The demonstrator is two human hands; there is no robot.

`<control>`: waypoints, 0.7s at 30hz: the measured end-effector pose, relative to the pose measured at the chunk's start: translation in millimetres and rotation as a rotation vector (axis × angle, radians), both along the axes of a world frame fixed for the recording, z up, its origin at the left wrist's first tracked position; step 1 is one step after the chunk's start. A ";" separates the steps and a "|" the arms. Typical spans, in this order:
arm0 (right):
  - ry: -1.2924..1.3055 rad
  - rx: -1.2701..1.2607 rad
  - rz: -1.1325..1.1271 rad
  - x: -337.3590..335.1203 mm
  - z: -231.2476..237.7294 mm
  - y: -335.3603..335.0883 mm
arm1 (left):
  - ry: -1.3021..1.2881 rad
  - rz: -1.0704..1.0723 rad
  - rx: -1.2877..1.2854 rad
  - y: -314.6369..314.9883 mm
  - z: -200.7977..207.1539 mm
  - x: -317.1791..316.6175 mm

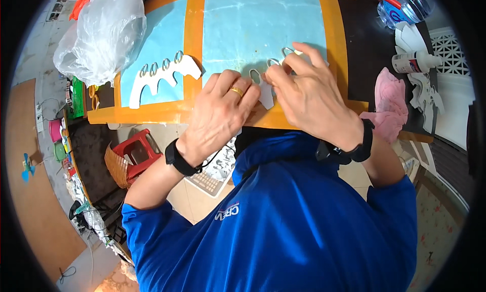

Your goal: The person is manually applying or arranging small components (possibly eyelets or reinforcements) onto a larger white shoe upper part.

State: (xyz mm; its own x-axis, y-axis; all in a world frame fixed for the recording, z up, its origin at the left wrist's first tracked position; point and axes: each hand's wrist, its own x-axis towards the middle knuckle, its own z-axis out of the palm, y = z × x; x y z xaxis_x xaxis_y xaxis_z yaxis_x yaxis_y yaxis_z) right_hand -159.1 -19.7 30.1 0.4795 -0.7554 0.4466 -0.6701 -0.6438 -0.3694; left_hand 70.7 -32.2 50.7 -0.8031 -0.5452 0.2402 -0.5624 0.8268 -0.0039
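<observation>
Working just above the centre of the frame, at the lower edge of a pale blue work surface bordered with wide orange strips (263, 18), and bringing both hands together over a white, scallop-edged flat piece (267, 97). Resting the left hand (220, 102) at its left side, curling the fingers close together; hiding the fingertips, so not telling whether gripping or merely steadying. Arching the right hand (314, 97) over the middle and right of that same piece, bending the nearest finger down beside a thin, grey oval loop (254, 76) and holding the outer fingers apart; covering the thumb, so leaving any pinch impossible to tell.

Counting three loops along that upper edge, but covering too much to be ruling out a fourth. Looking left of centre, finding a matching white scalloped piece with four grey loops (187, 69), lying untouched. Judging by that one, probably counting one finished and the other well along, perhaps lacking only a last loop or some final setting.

Spotting, at the right of the frame, a white plastic squeeze bottle (409, 62) near a crumpled pink cloth (390, 102).
</observation>
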 end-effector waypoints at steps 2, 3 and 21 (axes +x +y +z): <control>0.002 0.017 0.008 0.0 -0.8 0.8 | -0.014 0.038 -0.007 3.6 0.5 -1.6; 0.003 0.025 0.010 -0.1 -0.4 1.0 | -0.031 0.050 -0.011 5.7 -1.0 -1.0; 0.000 0.011 0.042 -1.3 1.0 -4.3 | 0.059 0.313 0.036 47.9 -14.7 -16.2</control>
